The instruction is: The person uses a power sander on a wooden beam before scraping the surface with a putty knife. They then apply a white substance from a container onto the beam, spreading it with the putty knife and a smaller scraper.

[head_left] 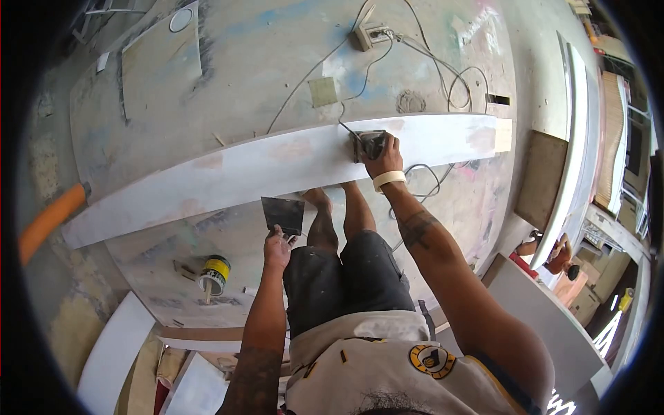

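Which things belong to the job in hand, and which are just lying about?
In use:
long white board
corded sander, right hand
dark scraper, left hand
outlet box

Apparently lying about:
orange hose
small square sheet
yellow-banded can, though its use is unclear

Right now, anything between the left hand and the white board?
Only the dark blade the left hand holds, its wide edge toward the white board; a foot is just right of it.

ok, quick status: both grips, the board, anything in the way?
Right grip on black corded tool, atop white board. Left grip holding dark flat plate. Cord crosses board's far edge, possible snag.
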The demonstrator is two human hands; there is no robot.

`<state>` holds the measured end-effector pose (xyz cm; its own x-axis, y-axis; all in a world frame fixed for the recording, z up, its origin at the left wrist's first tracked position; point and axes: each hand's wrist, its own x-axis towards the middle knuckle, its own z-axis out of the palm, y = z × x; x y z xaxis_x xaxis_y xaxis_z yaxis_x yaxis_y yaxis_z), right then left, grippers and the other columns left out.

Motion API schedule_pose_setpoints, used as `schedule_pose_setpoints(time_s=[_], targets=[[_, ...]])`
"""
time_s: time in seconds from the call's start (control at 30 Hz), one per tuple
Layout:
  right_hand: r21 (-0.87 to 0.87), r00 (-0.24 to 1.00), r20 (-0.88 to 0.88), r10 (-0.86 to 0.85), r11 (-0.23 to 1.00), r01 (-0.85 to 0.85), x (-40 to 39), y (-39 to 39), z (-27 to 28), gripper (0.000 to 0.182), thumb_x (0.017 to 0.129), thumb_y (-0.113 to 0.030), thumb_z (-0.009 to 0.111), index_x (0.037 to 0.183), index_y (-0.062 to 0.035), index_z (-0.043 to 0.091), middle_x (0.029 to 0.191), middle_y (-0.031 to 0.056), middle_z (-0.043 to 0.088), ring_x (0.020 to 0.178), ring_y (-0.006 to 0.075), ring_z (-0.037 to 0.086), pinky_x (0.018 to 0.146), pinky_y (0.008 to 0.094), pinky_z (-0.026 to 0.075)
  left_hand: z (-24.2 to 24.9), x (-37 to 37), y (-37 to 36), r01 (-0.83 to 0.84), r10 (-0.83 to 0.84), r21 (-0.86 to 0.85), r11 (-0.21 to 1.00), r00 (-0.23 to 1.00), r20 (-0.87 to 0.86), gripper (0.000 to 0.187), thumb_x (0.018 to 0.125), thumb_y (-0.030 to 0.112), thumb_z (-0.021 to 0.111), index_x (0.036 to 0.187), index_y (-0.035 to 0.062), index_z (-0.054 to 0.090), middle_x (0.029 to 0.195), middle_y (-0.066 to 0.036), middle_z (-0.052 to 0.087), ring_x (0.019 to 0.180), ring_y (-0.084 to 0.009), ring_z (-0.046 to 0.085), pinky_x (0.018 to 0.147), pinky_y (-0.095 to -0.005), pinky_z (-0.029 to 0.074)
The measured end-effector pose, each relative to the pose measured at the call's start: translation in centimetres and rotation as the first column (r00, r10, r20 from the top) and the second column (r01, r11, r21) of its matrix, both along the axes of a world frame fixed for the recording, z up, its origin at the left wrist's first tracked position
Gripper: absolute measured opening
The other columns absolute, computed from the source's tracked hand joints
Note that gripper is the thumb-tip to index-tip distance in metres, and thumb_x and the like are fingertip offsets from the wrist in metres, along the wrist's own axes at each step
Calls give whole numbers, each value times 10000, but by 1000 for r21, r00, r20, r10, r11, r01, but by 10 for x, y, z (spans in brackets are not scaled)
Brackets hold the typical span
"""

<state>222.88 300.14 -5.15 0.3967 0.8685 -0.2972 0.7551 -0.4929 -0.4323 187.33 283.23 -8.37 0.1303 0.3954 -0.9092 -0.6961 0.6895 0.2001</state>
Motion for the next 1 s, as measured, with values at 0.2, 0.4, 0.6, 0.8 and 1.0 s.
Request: schedule_pose_setpoints(time_s=[0.2, 0.4, 0.6, 0.8, 1.0], targets=[[-91, 997, -42, 68, 993, -72, 11, 5, 0, 725, 657, -248, 842, 1238, -53, 455, 1176, 223, 506, 1023, 432, 589, 822, 486, 537, -2, -5, 10, 32, -32, 15, 999, 999, 8, 169, 928, 291, 646, 1060, 200, 592, 1073, 33, 626, 1001, -180, 572, 873, -422, 430], [48, 989, 134, 56, 997, -63, 41, -2, -25, 701, 733, -264, 793, 1336, -147, 455, 1224, 237, 491, 1056, 444, 571, 833, 502, 534, 9, 0, 45, 134, -134, 9, 991, 990, -34, 145, 924, 226, 584, 1066, 199, 603, 1103, 14, 613, 1015, -212, 564, 875, -402, 431], [-84, 971, 95, -217, 971, 225, 113, 17, 0, 743, 759, -316, 784, 1380, -183, 398, 1237, 277, 477, 999, 500, 612, 868, 520, 534, 7, 1, 54, 126, -125, 80, 989, 992, -25, 204, 944, 258, 595, 1126, 169, 569, 1117, 18, 618, 1028, -197, 577, 877, -437, 418], [-151, 814, 231, -534, 807, 572, 155, 45, -9, 797, 757, -376, 799, 1387, -158, 361, 1237, 269, 502, 1081, 462, 599, 948, 478, 504, -2, 2, 40, 76, -75, 45, 996, 997, -19, 200, 938, 239, 593, 1126, 180, 563, 1116, 20, 612, 1024, -200, 575, 882, -433, 417], [-112, 905, 108, -411, 900, 422, 90, 46, -15, 807, 727, -339, 812, 1400, -187, 394, 1286, 267, 454, 1084, 481, 592, 939, 496, 518, -2, 8, 22, 49, -52, -60, 997, 998, -48, 142, 932, 239, 593, 1073, 217, 595, 1131, 3, 602, 1040, -209, 549, 903, -409, 418]])
